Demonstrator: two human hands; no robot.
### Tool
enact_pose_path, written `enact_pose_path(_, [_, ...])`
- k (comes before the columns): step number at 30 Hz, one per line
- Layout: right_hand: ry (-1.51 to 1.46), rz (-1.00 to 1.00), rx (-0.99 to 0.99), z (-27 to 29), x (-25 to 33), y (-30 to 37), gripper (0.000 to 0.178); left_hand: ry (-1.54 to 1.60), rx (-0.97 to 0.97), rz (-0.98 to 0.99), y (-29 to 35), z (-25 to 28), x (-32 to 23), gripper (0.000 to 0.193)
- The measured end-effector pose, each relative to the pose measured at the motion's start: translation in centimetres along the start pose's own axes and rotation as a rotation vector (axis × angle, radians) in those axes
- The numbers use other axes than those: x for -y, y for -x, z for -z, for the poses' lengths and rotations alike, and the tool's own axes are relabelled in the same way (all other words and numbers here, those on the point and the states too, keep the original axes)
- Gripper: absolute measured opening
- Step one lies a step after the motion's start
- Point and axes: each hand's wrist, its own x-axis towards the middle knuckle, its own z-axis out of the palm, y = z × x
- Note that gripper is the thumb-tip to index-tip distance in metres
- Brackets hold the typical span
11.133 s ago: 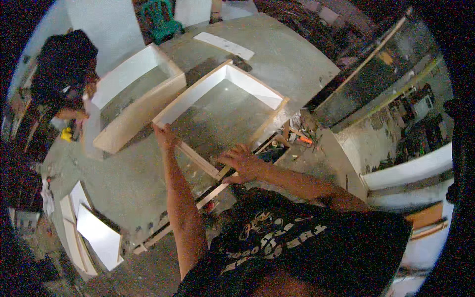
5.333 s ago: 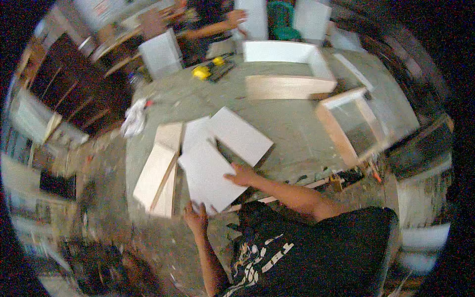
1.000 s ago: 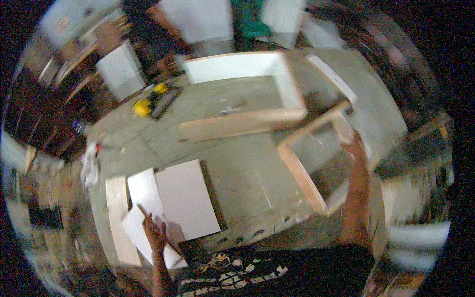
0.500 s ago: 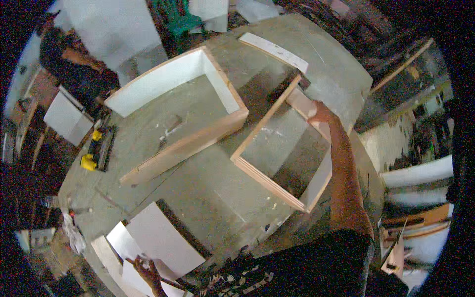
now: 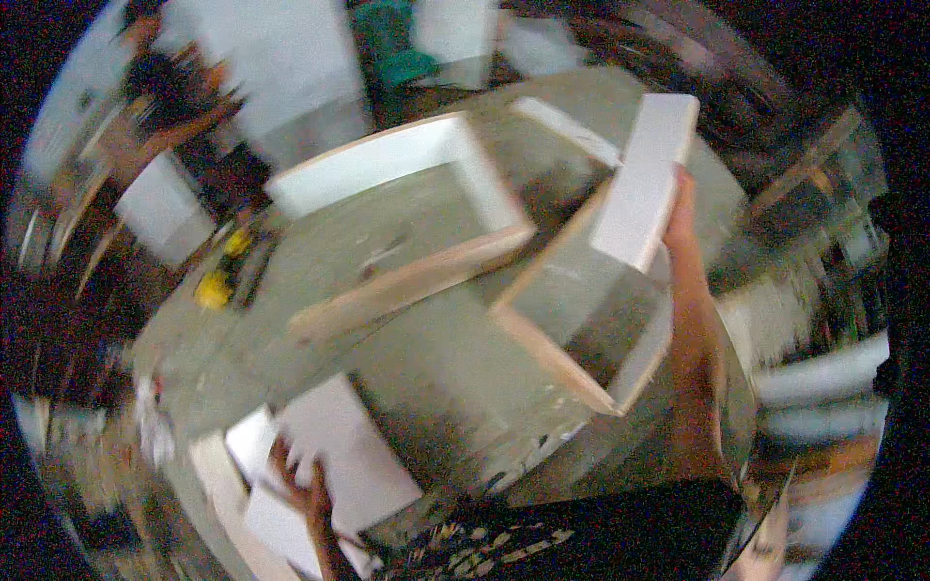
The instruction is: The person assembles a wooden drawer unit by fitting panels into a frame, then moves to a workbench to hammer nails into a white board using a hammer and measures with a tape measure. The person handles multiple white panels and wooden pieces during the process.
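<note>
My right hand (image 5: 682, 208) grips a short white board (image 5: 641, 179) by its right edge, holding it tilted above the far end of a small wooden frame (image 5: 557, 356). That frame has pale wood edges and lies on the work table. At the lower left, my left hand (image 5: 308, 484) has its fingers apart over several white panels (image 5: 354, 450). Blur hides whether its fingertips touch them. Beyond the middle of the table stands a larger three-sided frame (image 5: 417, 281), wood-coloured outside and white inside.
A narrow white strip (image 5: 567, 129) lies at the table's far side. A yellow-and-black power tool (image 5: 215, 289) rests near the left edge of the grey table (image 5: 436, 363). Another person (image 5: 179, 107) is at the far left. A green chair (image 5: 392, 48) stands behind the table.
My right hand has lifted the white board off the small frame's far side, turning its white face into view. My left hand has moved up over the panels, fingers spread. The view has shifted.
</note>
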Motion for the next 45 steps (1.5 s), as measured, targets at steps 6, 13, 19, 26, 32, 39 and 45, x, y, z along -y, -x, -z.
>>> enact_pose_path(6, [0.302, -0.274, 0.521, -28.1, -4.2, 19.5, 0.067, 0.637, 0.677, -0.179, -9.3, -7.4, -14.8, 0.105])
enact_pose_path(13, [0.533, 0.171, 1.081, -47.7, -10.1, 25.2, 0.066, 0.663, 0.427, 0.058, -19.9, -2.3, -7.7, 0.096])
enact_pose_path(19, [1.124, 0.379, 0.753, -50.3, -15.2, 11.2, 0.077, 0.716, 0.489, 0.156, -28.0, -12.7, 5.0, 0.082])
enact_pose_path(26, [1.116, 0.931, 0.756, -52.4, -19.1, 2.3, 0.071, 0.835, 0.429, 0.179, -30.0, -22.9, 5.4, 0.084])
enact_pose_path(32, [1.283, 0.993, 0.735, -55.7, -20.5, -0.8, 0.074, 0.85, 0.314, 0.248, -29.4, -21.0, 3.7, 0.083])
enact_pose_path(39, [1.551, 0.861, 0.754, -56.4, -22.2, -2.3, 0.063, 0.757, 0.351, 0.193, -32.0, -20.1, 2.2, 0.088])
enact_pose_path(45, [1.536, 0.86, 0.743, -56.9, -21.8, -2.8, 0.052, 0.834, 0.399, 0.255, -31.6, -21.2, 0.8, 0.089])
